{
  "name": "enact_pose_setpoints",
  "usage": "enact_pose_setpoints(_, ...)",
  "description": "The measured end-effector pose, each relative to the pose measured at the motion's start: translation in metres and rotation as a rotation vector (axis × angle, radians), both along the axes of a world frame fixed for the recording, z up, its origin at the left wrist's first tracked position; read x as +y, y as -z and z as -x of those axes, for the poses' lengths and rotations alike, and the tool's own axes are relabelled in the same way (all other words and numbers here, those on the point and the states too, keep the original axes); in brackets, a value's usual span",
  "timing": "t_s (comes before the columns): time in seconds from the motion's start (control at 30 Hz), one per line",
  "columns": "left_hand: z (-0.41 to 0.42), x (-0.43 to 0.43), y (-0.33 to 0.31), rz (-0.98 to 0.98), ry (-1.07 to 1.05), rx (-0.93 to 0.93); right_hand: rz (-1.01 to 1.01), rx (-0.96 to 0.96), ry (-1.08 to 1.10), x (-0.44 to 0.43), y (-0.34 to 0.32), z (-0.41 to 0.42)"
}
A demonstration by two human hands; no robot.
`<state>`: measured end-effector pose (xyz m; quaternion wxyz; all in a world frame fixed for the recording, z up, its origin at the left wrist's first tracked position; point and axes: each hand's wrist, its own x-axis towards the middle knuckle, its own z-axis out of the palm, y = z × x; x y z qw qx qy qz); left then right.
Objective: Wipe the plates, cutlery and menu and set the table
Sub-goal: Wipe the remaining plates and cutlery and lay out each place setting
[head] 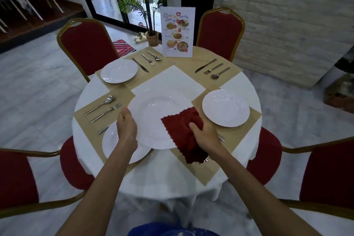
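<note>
My left hand [126,126] grips the left rim of a large white plate [153,115], held above the round table's middle. My right hand [206,136] is closed on a dark red cloth [183,134] pressed against the plate's right edge. Beneath the held plate lies another white plate [111,145] at the near left. Two more plates sit at the far left [118,71] and at the right [226,107]. Cutlery sets lie at the left [103,107], the far left [147,60] and the far right [212,68]. The menu card [178,32] stands upright at the far edge.
The table [90,92] has a white cloth with tan placemats [247,124]. Red chairs with gold frames stand around it: far left [86,46], far right [220,30], near left [15,178], near right [329,174]. A potted palm [151,38] stands behind.
</note>
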<state>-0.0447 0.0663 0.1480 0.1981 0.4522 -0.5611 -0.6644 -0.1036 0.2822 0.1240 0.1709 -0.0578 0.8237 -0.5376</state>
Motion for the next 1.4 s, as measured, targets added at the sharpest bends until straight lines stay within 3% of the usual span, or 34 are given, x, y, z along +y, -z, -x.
enact_pose_setpoints(0.3, 0.084, -0.075, 0.012, 0.097, 0.34, -0.088, -0.255, 0.031, -0.016, -0.027, -0.028, 0.138)
enact_pose_setpoints(0.47, 0.134, -0.101, 0.044, 0.131, 0.471, -0.237, -0.49, -0.026, -0.094, -0.053, -0.002, 0.195)
enact_pose_setpoints(0.77, 0.162, -0.116, 0.113, 0.312, 0.787, -0.536, -0.73, -0.16, -0.178, -0.056, 0.083, 0.207)
enact_pose_setpoints(1.13, 0.181, -0.124, 0.133, 0.492, 1.1, -0.771, -1.041, -0.109, -0.425, -0.056, 0.076, 0.235)
enact_pose_setpoints(1.2, 0.19, -0.13, 0.129, 0.525, 1.139, -0.828, -0.987, -0.115, -0.412, -0.055, 0.059, 0.253)
enact_pose_setpoints(1.3, 0.215, -0.144, 0.121, 0.597, 1.063, -0.89, -0.633, -0.09, -0.285, -0.063, 0.024, 0.29)
enact_pose_setpoints(1.4, 0.259, -0.153, 0.109, 0.618, 0.973, -0.741, -0.269, -0.057, -0.169, -0.083, -0.01, 0.336)
